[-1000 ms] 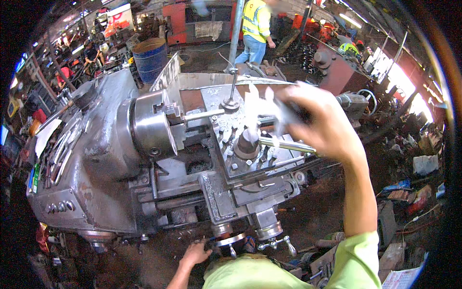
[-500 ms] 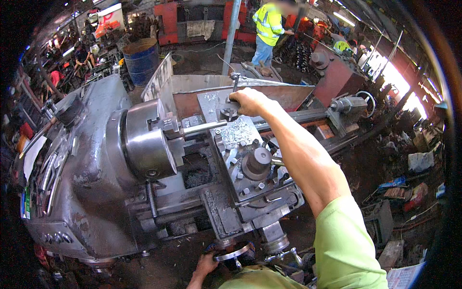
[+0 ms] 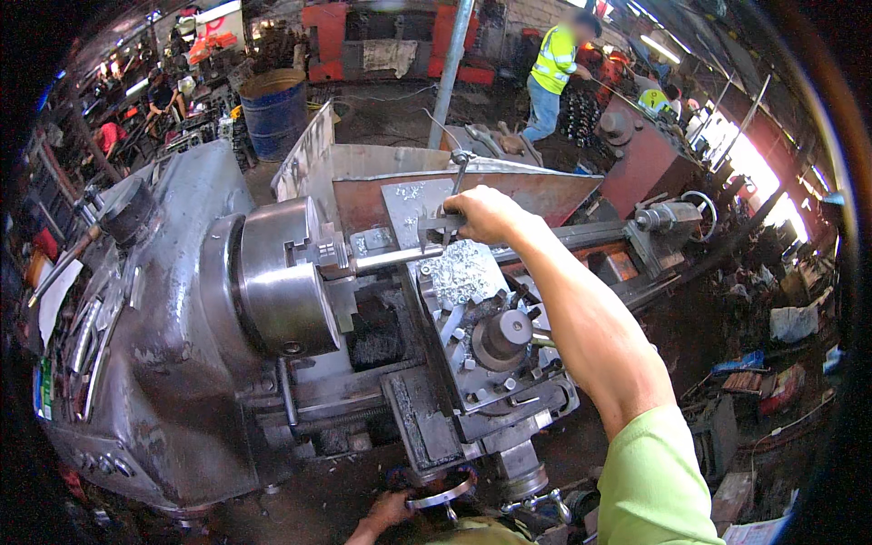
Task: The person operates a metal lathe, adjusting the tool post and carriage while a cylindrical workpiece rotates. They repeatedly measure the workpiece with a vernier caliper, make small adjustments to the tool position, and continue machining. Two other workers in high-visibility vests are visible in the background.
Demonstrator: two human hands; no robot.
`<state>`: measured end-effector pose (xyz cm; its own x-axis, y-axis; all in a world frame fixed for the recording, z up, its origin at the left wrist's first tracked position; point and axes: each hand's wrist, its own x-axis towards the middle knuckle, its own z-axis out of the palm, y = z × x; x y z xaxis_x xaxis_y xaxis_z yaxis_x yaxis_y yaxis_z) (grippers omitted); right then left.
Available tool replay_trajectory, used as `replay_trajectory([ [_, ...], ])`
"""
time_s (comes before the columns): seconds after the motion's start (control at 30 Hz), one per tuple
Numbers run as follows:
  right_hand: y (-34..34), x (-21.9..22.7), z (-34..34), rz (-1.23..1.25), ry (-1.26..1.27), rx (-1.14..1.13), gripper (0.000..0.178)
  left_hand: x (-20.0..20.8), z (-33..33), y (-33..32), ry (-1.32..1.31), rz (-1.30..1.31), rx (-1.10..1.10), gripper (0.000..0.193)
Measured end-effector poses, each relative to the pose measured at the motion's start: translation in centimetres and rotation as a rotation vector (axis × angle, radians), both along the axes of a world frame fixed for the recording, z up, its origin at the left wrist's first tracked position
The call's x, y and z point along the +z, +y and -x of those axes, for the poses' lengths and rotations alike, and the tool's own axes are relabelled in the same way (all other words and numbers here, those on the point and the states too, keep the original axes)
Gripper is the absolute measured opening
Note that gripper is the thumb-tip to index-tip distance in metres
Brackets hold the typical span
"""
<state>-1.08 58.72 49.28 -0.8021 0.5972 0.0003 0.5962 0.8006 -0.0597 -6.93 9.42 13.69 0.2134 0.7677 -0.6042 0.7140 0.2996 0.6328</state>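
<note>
My right hand [image 3: 490,215] reaches over the lathe, its fingers closed on a dark metal tool [image 3: 440,225] with short prongs. The prongs sit at the free end of a shiny round bar [image 3: 392,260]; whether they touch it I cannot tell. The tool's exact kind is unclear. Beside my fingers rises a thin upright rod [image 3: 460,173] with a knobbed top. The lathe chuck [image 3: 282,277] grips the bar's other end. Low in the view, my left hand [image 3: 391,510] is closed on the rim of a handwheel [image 3: 442,495], its fingers partly hidden.
Metal chips [image 3: 459,274] cover the slide beside the round tool post [image 3: 505,338]. The tailstock [image 3: 666,218] stands to the right, and a small crank handle [image 3: 536,502] below. Behind the lathe are a blue drum [image 3: 274,118] and a person in a yellow vest [image 3: 554,68].
My right hand has brought the dark tool nearer, its prongs now at the bar's end. My left hand stays at the handwheel. The view has shifted slightly; the person behind stands further right.
</note>
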Motion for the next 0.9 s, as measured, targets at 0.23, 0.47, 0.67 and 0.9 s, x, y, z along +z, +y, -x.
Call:
replay_trajectory([
  [0.23, -0.7, 0.4, 0.3, -0.043, -0.002, -0.013, 0.038, 0.5, -4.9, 2.7, 0.118, -0.049, -0.215, 0.044],
  [0.47, -1.4, 0.8, 0.2, -0.043, 0.01, -0.034, 0.032, -3.2, -12.9, 5.8, 0.298, -0.068, -0.087, 0.027],
  [0.67, -1.4, 0.4, 0.2, -0.047, 0.071, -0.054, 0.032, -1.8, -16.8, 9.6, 0.366, 0.041, -0.035, 0.032],
  [0.9, -1.1, -0.1, -0.1, -0.042, 0.111, -0.042, 0.029, 3.9, -6.0, 1.0, 0.014, -0.721, 0.102, 0.042],
])
